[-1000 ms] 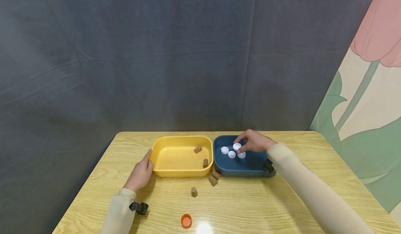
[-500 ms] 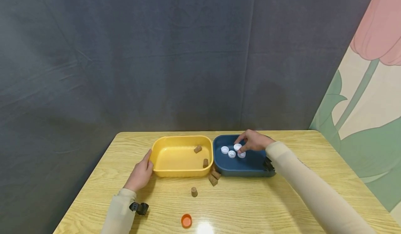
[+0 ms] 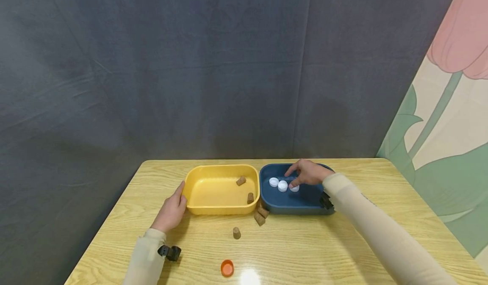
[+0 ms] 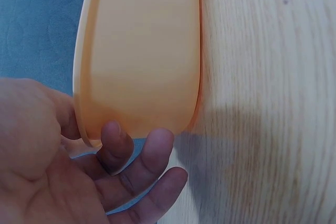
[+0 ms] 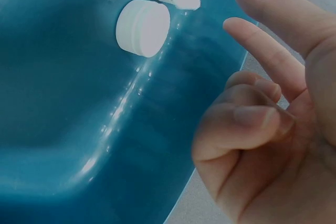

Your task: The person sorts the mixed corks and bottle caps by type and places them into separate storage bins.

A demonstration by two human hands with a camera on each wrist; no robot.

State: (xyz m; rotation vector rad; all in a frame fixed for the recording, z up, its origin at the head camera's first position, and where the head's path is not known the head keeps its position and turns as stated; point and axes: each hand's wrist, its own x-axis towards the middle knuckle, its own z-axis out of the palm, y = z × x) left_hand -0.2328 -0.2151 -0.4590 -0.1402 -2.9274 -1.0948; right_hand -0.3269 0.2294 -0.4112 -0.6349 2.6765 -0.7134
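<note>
My left hand grips the left end of a yellow plastic tray. In the left wrist view, the thumb goes over the rim and the fingers curl by the outer wall. Over the dark blue tray is my right hand, thumb and forefinger spread with nothing between them. White bottle caps lie inside this tray, one partly under the thumb. Two white caps show close up in the right wrist view, apart from the fingers. Two brown corks lie in the yellow tray.
More corks rest on the wooden table in front of where the trays meet. One cork stands nearer, and an orange cap lies near the front. A dark curtain hangs behind the table.
The right hand has let go of the white cap it pinched. The middle white cap in the blue tray now looks taller and plainer. The left hand has stayed on the yellow tray.
</note>
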